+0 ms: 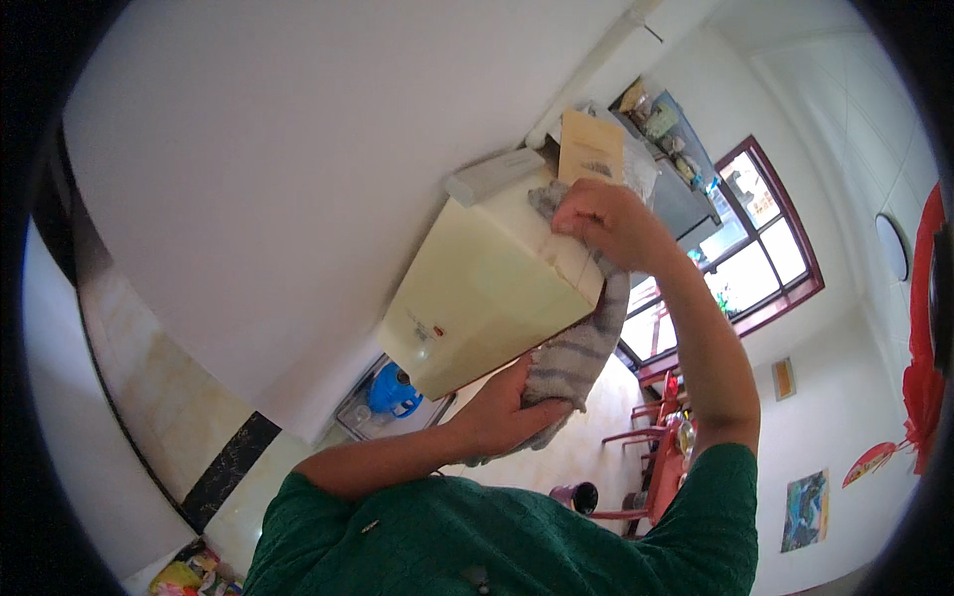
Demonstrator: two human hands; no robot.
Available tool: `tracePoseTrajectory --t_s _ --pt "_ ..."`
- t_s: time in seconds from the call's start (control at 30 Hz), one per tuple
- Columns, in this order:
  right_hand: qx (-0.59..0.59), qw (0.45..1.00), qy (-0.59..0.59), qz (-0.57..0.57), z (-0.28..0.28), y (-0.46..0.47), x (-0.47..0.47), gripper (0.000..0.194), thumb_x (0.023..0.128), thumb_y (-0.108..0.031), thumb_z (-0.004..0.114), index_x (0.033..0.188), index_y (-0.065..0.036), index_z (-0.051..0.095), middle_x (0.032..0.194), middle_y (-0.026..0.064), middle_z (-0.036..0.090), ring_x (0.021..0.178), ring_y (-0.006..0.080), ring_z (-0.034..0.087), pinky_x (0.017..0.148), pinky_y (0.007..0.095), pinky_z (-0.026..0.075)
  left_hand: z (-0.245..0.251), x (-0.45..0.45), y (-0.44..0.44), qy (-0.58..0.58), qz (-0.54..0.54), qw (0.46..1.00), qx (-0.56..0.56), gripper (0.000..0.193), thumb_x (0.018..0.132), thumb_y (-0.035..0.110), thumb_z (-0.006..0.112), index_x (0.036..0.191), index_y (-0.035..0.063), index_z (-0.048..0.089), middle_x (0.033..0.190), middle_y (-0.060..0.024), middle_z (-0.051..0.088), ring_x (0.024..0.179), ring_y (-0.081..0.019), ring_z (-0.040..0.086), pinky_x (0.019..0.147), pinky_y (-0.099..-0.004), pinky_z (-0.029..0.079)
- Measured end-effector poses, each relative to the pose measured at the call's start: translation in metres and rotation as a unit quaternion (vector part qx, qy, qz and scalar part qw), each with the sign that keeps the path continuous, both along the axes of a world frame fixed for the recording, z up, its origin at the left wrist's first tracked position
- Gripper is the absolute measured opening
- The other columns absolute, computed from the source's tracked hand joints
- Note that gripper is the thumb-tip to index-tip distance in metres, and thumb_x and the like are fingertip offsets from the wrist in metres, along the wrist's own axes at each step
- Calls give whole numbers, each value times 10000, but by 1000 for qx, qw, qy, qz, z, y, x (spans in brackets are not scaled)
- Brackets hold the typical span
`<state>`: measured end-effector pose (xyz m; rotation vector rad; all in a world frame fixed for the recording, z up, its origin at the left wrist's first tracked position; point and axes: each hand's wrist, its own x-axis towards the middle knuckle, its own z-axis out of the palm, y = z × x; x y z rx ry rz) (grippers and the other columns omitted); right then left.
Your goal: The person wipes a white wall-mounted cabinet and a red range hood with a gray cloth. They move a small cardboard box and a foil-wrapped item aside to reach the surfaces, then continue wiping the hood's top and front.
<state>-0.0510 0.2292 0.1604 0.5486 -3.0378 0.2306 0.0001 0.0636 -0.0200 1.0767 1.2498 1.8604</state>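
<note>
A tall cream appliance (484, 276), possibly a refrigerator, stands against the white wall. A grey-and-white striped cloth (570, 361) hangs beside its right side, and one end reaches onto its top. My right hand (607, 220) is closed on the cloth's upper end at the top face. Lower down, my left hand (507, 410) grips the hanging part, with the thumb across it, close to the appliance's side edge. A translucent plastic box (496, 175) and a brown paper envelope or board (591, 145) lie on the appliance's top.
Beyond the appliance are a grey cabinet (682, 197) with bagged items on it and a dark-red framed window (775, 223). A blue gas cylinder or similar vessel (393, 390) stands low at the left. Red chairs, a red table (665, 484) and a purple bin (574, 498) are at the right.
</note>
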Motion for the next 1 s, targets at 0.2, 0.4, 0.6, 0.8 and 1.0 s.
tracePoseTrajectory --t_s 0.2,0.4,0.6,0.8,1.0 --pt "-40 998 -14 37 3 -3 2 92 829 -142 594 849 -65 642 835 87 616 804 259 591 744 333 460 -1 3 1 32 6 999 35 626 827 274 632 1294 -32 349 1187 -207 511 1073 -295 529 943 -377 401" --pt "15 992 5 124 4 -12 5 106 817 -131 600 876 -50 634 865 93 635 836 264 606 753 340 471 1 2 -1 -14 -9 999 29 626 808 201 646 1318 4 342 1258 -181 481 1161 -296 475 1017 -409 347" --pt "-52 997 33 -37 1 -11 6 134 794 -44 596 927 -26 604 820 71 630 767 194 603 740 302 473 6 6 -5 -25 -8 999 27 573 830 239 636 1263 -26 370 1149 -190 536 1060 -254 539 910 -356 427" --pt "-70 997 -5 8 -1 -8 4 164 808 -66 604 969 -34 597 806 58 631 777 151 607 728 276 468 3 5 -4 13 -29 998 48 578 833 247 633 1265 -35 371 1123 -190 549 1040 -259 553 898 -348 435" --pt "-23 997 40 -62 1 -11 6 138 813 -98 581 938 -38 586 851 117 614 796 271 600 741 338 465 0 8 -8 32 18 999 19 566 843 283 611 1255 -23 374 1095 -192 563 998 -285 573 869 -367 449"
